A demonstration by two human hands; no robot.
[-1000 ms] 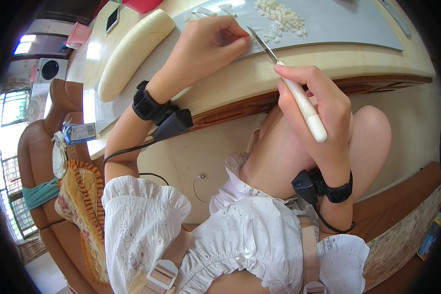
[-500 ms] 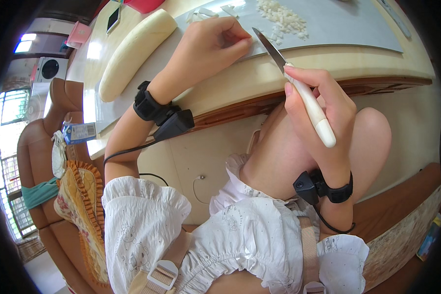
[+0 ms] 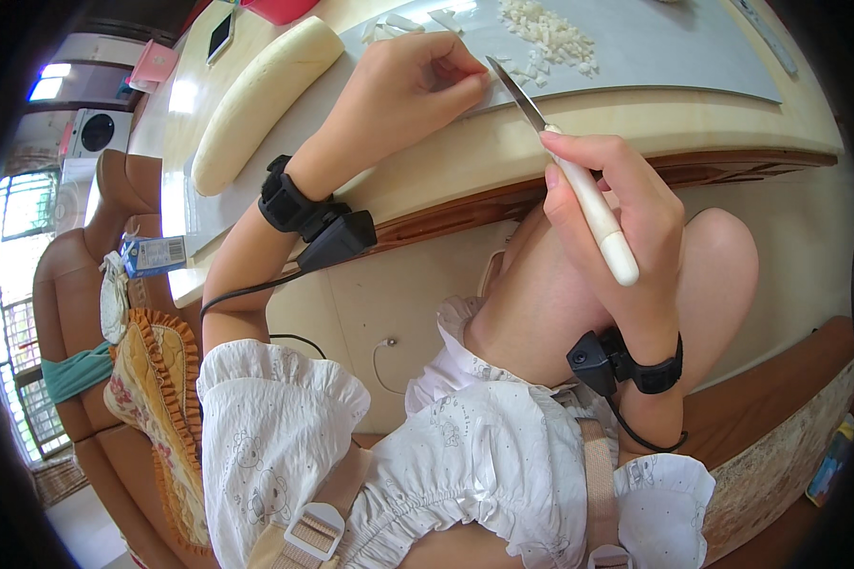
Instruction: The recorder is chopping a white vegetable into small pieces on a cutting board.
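Note:
My right hand (image 3: pixel 626 204) grips a small knife (image 3: pixel 593 213) by its white handle, with the blade angled up and left toward my left fingertips. Near the front edge of the grey board (image 3: pixel 674 62), my left hand (image 3: pixel 413 85) is closed, thumb and forefinger pinched together; anything between them is hidden. Just beyond the blade lies a heap of small white diced pieces (image 3: pixel 550 38). Larger white strips (image 3: pixel 399 24) rest on the board behind my left hand. A long, pale, peeled vegetable (image 3: pixel 266 104), like a white radish, lies left of my left forearm.
On the table's far left are a phone (image 3: pixel 220 38) and part of a red container (image 3: pixel 280 8). A blue carton (image 3: pixel 154 256) stands by the left corner. A flat greyish strip (image 3: pixel 767 38) lies at the board's right. Below the table edge are my knees.
My right hand and the knife have shifted slightly left, the blade tip drawing a little nearer my left fingertips. My left hand has stayed almost still.

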